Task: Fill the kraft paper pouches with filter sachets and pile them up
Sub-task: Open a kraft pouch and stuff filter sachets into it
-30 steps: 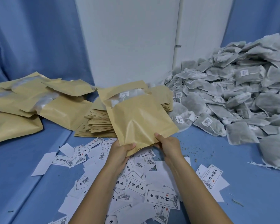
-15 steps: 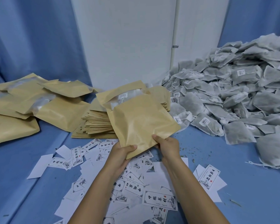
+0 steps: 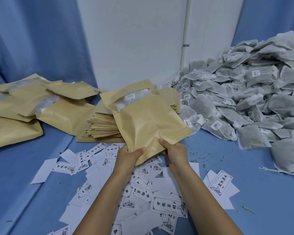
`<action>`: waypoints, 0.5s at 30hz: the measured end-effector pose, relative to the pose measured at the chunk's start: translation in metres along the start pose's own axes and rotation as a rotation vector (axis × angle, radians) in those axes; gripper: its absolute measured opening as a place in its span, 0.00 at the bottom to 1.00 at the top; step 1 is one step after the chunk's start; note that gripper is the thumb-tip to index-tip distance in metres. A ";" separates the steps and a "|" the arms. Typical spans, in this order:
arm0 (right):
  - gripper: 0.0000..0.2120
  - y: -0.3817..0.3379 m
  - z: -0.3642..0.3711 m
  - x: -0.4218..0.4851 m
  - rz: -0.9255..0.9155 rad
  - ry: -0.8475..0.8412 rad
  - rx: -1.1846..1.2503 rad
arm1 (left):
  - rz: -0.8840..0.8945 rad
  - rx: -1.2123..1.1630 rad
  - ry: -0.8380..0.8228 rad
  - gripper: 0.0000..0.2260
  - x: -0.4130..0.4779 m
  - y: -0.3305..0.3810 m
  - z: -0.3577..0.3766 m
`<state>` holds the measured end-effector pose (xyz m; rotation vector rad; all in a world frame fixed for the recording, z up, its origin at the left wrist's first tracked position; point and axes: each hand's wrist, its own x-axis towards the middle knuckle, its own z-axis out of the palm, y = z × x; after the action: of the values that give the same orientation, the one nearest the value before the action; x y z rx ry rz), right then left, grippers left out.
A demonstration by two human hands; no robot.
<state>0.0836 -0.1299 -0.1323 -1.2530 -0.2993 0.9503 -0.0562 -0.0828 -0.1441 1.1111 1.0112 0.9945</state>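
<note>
A kraft paper pouch (image 3: pixel 148 119) stands tilted above the blue surface, its open mouth facing away from me. Filter sachets with white tags (image 3: pixel 134 98) show through its clear window. My left hand (image 3: pixel 128 156) grips the pouch's near bottom corner, thumb on top. Beside it, my right hand (image 3: pixel 175 150) holds the bottom edge. A big heap of grey filter sachets (image 3: pixel 248 99) lies to the right. Filled pouches (image 3: pixel 41 106) are piled at the left. A stack of flat pouches (image 3: pixel 102 128) sits behind the held one.
Many printed paper labels (image 3: pixel 143 192) are scattered over the blue cloth (image 3: pixel 227 167) under my arms. A white panel (image 3: pixel 134 39) and blue curtains (image 3: pixel 32 34) close off the back. Loose crumbs lie near the sachet heap.
Both hands keep the same hold on the pouch. The pouch has shifted slightly; otherwise the scene looks the same.
</note>
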 end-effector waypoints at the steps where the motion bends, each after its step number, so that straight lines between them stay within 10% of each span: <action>1: 0.05 0.001 0.000 0.000 -0.004 -0.011 0.021 | 0.016 0.019 0.003 0.10 -0.001 0.001 0.000; 15: 0.18 0.001 0.005 -0.008 -0.002 -0.081 -0.166 | 0.059 0.143 -0.010 0.10 -0.008 0.009 0.002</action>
<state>0.0750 -0.1326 -0.1297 -1.3674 -0.4500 0.9918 -0.0575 -0.0897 -0.1339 1.2691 1.0598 0.9745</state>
